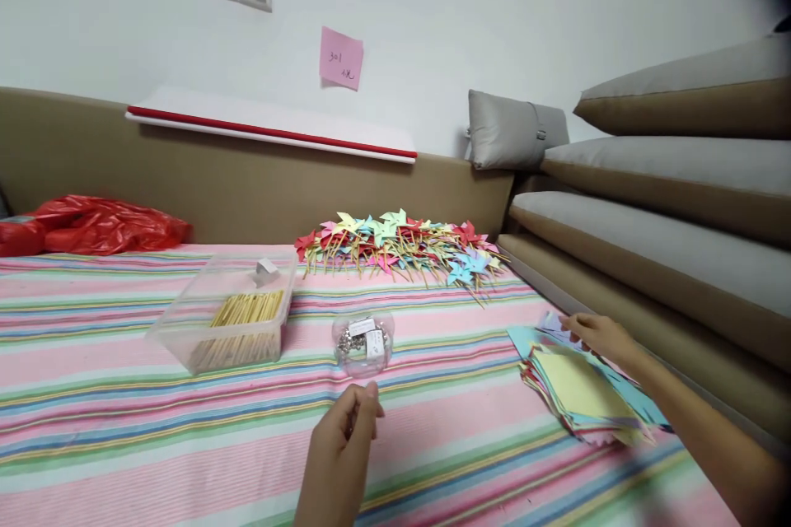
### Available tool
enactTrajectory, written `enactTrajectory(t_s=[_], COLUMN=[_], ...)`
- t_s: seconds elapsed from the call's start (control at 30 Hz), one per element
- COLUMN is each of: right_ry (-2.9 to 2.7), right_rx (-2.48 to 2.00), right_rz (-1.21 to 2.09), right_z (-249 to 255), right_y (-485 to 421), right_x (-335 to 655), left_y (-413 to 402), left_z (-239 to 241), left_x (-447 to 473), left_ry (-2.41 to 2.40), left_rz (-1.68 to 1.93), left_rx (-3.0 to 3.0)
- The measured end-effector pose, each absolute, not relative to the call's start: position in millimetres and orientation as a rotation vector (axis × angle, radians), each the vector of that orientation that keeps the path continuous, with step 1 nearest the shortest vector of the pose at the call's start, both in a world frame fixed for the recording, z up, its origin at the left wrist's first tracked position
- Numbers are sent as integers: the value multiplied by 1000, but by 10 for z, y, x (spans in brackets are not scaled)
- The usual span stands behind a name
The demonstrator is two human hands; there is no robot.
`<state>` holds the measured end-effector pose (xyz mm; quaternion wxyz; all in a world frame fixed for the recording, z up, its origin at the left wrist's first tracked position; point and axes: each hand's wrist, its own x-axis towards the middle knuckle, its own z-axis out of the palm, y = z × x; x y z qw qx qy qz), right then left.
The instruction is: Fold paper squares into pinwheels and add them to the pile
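My right hand (596, 336) is at the far side of a fanned pile of coloured paper squares (581, 383), its bent fingers on a light purple sheet of paper (551, 323). Larger blue paper (521, 340) lies under and behind that pile. Low over the striped cloth, my left hand (347, 436) has its fingers curled and thumb pressed against them; whatever may be inside is hidden. Just beyond it stands a clear round container (363, 344) with small metallic pieces and white labels. A heap of paper pinwheels on sticks (395, 243) lies at the back.
A clear plastic box (179, 329) on the left holds many thin wooden sticks (247, 309). A red plastic bag (105, 224) lies at the back left. Stacked grey-brown cushions (648, 239) rise along the right side. Everything rests on a striped cloth (154, 445).
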<state>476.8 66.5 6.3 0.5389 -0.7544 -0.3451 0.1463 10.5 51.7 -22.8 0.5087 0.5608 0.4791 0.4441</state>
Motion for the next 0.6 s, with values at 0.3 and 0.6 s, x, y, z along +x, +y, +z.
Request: enactTrajectory(t_s=[0.3,0.6], right_ry=[-1538,-1665], right_rx=[-2037,-2127], right_rz=[358,203], right_z=[-141,-527], right_y=[-111,-155], right_x=[4414,4337], left_y=[421,111], left_z=[-122,158], left_x=[254,276], left_ry=[1110,1112], left_rz=[1078,1102], left_rx=[1341,1399])
